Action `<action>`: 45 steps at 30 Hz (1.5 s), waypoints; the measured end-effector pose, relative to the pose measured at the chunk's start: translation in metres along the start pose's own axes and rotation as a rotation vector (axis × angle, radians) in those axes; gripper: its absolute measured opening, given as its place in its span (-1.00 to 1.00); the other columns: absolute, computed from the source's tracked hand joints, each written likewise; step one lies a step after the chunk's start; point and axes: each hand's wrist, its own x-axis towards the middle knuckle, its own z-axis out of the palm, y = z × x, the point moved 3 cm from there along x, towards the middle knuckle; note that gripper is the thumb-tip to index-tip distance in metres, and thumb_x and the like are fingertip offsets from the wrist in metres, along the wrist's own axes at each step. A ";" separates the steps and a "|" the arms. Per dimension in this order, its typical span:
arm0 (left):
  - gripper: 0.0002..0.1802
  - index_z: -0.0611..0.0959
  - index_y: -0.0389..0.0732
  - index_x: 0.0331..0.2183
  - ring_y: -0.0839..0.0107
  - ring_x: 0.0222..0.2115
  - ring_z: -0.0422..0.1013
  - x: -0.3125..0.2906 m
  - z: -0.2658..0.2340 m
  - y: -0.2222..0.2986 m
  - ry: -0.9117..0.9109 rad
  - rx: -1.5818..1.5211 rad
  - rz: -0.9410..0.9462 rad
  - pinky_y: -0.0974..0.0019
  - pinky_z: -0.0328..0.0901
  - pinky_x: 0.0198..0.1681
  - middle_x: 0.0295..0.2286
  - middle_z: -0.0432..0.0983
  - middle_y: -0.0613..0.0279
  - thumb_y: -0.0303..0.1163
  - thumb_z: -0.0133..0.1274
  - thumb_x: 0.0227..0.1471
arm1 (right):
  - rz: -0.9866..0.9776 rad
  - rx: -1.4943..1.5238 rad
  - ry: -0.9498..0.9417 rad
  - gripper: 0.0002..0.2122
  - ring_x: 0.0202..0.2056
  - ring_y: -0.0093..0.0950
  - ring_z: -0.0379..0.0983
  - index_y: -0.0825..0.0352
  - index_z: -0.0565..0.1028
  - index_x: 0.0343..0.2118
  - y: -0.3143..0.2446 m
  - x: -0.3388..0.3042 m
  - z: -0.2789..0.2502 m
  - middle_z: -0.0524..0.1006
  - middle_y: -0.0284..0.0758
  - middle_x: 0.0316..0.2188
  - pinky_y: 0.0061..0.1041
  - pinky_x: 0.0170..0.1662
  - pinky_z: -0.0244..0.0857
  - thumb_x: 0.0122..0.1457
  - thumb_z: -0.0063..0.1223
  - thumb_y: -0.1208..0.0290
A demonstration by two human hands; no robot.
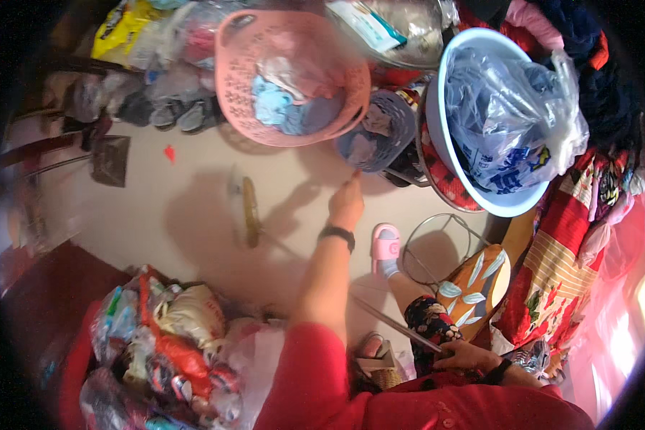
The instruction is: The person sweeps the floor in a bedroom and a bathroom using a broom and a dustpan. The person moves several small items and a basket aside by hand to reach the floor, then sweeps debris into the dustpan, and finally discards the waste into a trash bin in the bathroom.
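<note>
My left hand (346,203) reaches forward with a finger stretched out at the near side of a small grey-blue basket (380,154). Whether that finger touches the basket I cannot tell; the hand looks open, with nothing visible in it. Low on the right, my right hand (469,356) is closed around the thin handle of a broom (401,330). The handle slants across to the far left, down to a blurred yellow head (249,211) on the floor. Cloth pieces lie inside the small basket.
A pink basket (236,93) with clothes stands at the back, beside a light blue basin (448,143) holding plastic bags. A dustpan (110,161) and red scrap (170,153) are at left. Near me are filled bags (193,322), a wire ring stand (408,254) and my pink slipper (386,247).
</note>
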 end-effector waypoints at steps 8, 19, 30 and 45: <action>-0.80 0.52 -0.10 -0.28 -0.07 -0.40 0.42 0.048 0.046 -0.051 0.055 0.059 -0.072 0.04 0.33 -0.31 -0.40 0.48 0.00 -0.38 -0.10 -0.01 | 0.017 0.139 -0.068 -0.77 -0.67 -0.66 0.30 0.28 0.48 -0.33 -0.016 0.006 -0.017 0.41 -0.46 -0.65 -0.64 -0.61 0.19 0.05 0.16 0.25; -0.71 0.46 -0.30 -0.42 0.20 -0.47 0.43 -0.125 -0.108 -0.132 0.208 -0.172 -0.153 0.27 0.28 -0.41 -0.47 0.48 -0.03 -0.44 0.22 -0.19 | -0.059 0.054 0.005 -0.78 -0.61 -0.63 0.38 0.34 0.45 -0.33 -0.036 -0.009 -0.006 0.46 -0.38 -0.62 -0.61 -0.57 0.25 0.09 0.10 0.28; -0.74 0.47 -0.29 -0.49 0.43 -0.49 0.34 -0.284 -0.216 -0.114 0.610 -0.427 -0.464 0.36 0.27 -0.38 -0.51 0.43 0.18 -0.44 0.25 -0.20 | -0.487 -0.372 0.220 -0.68 -0.52 -0.58 0.36 0.39 0.40 -0.23 -0.083 -0.094 0.028 0.45 -0.36 -0.56 -0.53 -0.46 0.25 0.05 0.14 0.28; -0.75 0.49 -0.31 -0.50 0.52 -0.50 0.35 -0.367 -0.187 -0.089 0.738 -0.594 -0.542 0.41 0.29 -0.37 -0.53 0.47 0.26 -0.48 0.25 -0.21 | -0.084 -0.137 0.241 -0.77 -0.36 -0.49 0.38 0.40 0.47 -0.24 0.034 -0.294 0.045 0.50 -0.33 -0.46 -0.46 -0.28 0.27 0.07 0.06 0.37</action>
